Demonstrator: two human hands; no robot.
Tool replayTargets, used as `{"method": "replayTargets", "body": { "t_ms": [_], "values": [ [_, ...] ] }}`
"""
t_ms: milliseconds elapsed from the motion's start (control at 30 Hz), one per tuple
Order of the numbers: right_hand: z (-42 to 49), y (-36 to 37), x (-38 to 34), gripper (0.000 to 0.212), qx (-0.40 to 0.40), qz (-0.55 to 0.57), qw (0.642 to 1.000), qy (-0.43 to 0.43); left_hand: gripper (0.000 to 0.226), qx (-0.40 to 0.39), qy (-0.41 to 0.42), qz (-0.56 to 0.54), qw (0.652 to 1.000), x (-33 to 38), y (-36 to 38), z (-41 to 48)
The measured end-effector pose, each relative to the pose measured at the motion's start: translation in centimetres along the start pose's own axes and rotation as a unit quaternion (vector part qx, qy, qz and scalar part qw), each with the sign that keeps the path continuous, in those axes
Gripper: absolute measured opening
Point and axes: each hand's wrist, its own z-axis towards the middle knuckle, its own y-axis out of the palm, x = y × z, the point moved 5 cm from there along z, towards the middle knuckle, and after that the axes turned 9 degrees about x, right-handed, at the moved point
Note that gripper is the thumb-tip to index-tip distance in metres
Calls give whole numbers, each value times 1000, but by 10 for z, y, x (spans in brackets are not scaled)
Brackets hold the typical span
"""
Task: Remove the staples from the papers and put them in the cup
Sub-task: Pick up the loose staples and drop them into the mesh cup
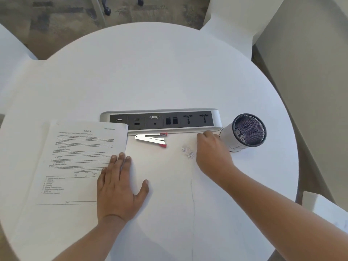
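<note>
round white table (150,76) fills the frame, socket strip (161,119) set into it at centre. papers (75,162) lie flat at lower left, printed page up, long side running toward the top of the frame. left hand (120,187) rests palm down on their right edge, fingers spread and flat, gripping nothing, just pinning the sheets.

stapler/remover tool (151,139) (silver with red tips) lies just below the strip, centre frame, long axis left-right, untouched and apart from both hands.

loose staples (187,152) sit in a small scattered pile on the bare table, right of centre. right hand (213,150) is just to the right of that pile, knuckles up, fingers curled down toward the table; whether the fingertips pinch a staple cannot be told, they are hidden under the hand. cup (244,132) stands on the right of the frame, mesh inside, mouth tilted toward camera by the wide lens, some staples visible at its bottom; it is just beside the right hand, on the side away from the pile.

key relation: pile, right hand, cup line up left to right, so the right hand is clearly the nearer one for both pick and drop. judged step: ferrying pulled staples into the cup; pile still on the table, so not done.
</note>
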Motion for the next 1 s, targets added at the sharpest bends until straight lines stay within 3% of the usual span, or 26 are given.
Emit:
{"method": "replayTargets", "body": {
  "t_ms": [100, 267, 433, 533, 700, 833, 900, 1000],
  "values": [
    [1, 4, -3, 28, 15, -39, 999, -15, 83, -1, -1, -2, 1000, 0, 0, 0],
    [-8, 8, -17, 29, -12, -10, 997, -81, 82, 3, -5, -6, 1000, -1, -1, -1],
    [17, 11, 1, 23, 25, -14, 998, -49, 83, 1, -3, -3, 1000, -1, -1, -1],
    [13, 22, -8, 9, 31, 15, 993, -111, 83, -2, -6, -3, 1000, -1, 0, -1],
    [-11, 27, -14, 14, 13, 10, 977, -212, 84, -1, -2, -2, 1000, -1, -1, -1],
    [-13, 12, 13, 10, 34, 75, 989, -123, 84, 1, -2, -3, 1000, -1, -1, 0],
    [-10, 5, 27, 23, 33, 87, 995, -43, 83, 5, -2, -7, 1000, -1, -1, 0],
    [-11, 9, 36, 43, -36, 60, 997, 40, 83, 7, -2, -7, 1000, -1, -1, 0]
  ]
}}
